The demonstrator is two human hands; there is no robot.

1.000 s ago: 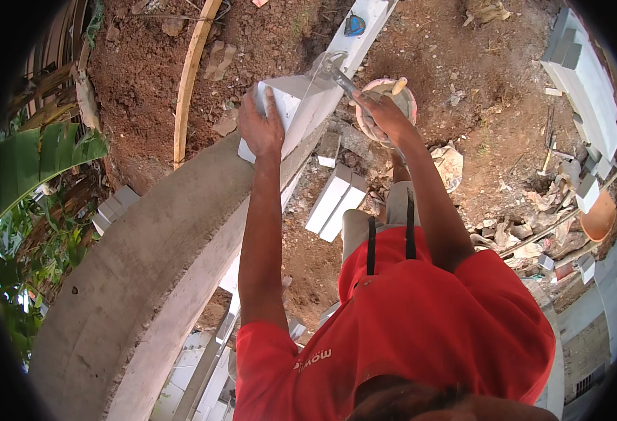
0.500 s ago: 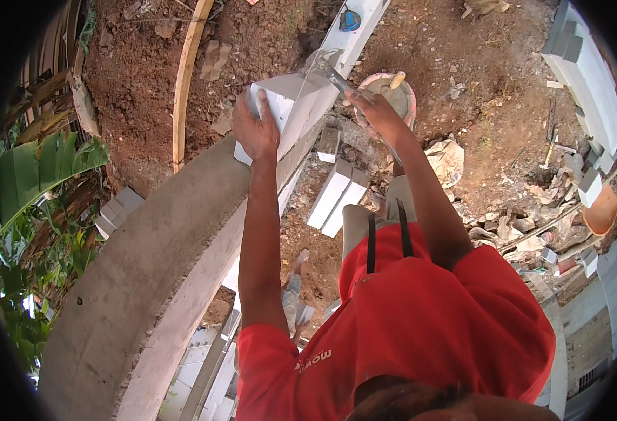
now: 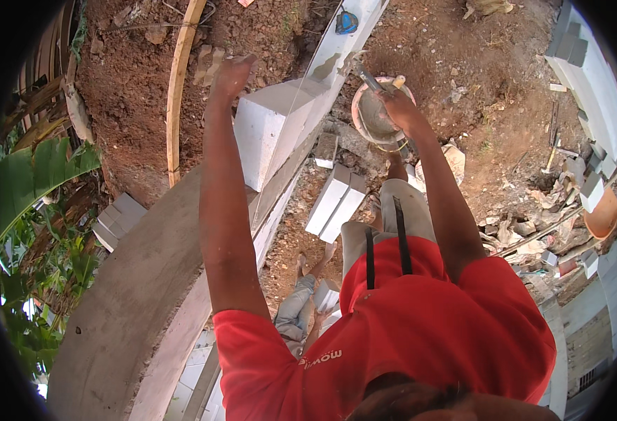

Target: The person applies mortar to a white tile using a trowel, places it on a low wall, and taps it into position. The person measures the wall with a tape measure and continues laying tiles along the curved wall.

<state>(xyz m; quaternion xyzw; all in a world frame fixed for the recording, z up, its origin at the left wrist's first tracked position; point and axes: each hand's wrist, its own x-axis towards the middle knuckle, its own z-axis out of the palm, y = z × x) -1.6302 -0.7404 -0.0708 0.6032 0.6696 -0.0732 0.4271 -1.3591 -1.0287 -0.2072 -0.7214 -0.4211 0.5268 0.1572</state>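
Note:
A white masonry block (image 3: 260, 144) sits on top of the wall, with a taut string along its side. Raised just beyond its far left corner, my left hand (image 3: 231, 78) is apart from the block and holds nothing; its fingers look extended, seen edge-on. My right hand (image 3: 401, 114) is wrapped round the handle of a hammer (image 3: 366, 74), whose head is over the right edge of the wall and blurred. Below my right hand stands a round bucket (image 3: 357, 116) of grey mortar, with the wooden handle of a tool showing at its rim.
The plastered wall (image 3: 133, 281) curves along my left. A blue tape measure (image 3: 347, 22) lies on its far top, near a wet mortar patch (image 3: 324, 68). White blocks (image 3: 336, 200) lie on the ground. Another person's legs (image 3: 296, 309) show below. A wooden strip (image 3: 179, 91) stands left.
My left hand has let go of the block and risen away to the far left. My right hand has moved the hammer right, away from the block.

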